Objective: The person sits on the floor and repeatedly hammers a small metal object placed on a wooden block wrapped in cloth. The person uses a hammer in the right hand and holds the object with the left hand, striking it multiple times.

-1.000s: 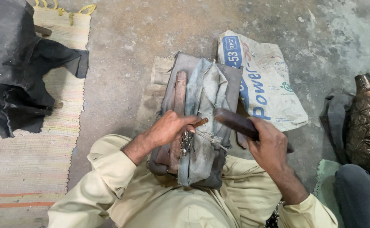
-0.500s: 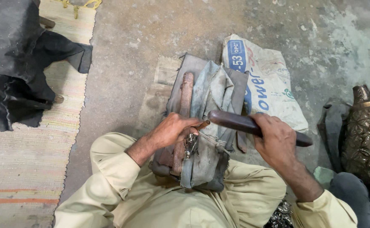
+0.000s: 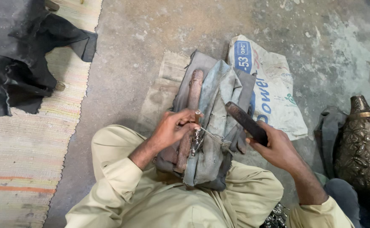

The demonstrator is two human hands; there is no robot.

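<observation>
One package: flat white woven sack (image 3: 273,90) on the concrete floor, upper right of the grey cloth bundle, partly tucked under it. Blue rectangular label patch near its top, blue lettering down its face, small green mark at right.

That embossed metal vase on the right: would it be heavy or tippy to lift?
The vase is probably heavy for its size, since it looks like thick embossed metal. Its rounded body suggests it may roll if nudged. The raised pattern should give some grip.

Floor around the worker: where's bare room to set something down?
Bare concrete floor between the striped mat and the printed sack. Crowded at the cloth bundle, where the left hand and right hand work.
</observation>
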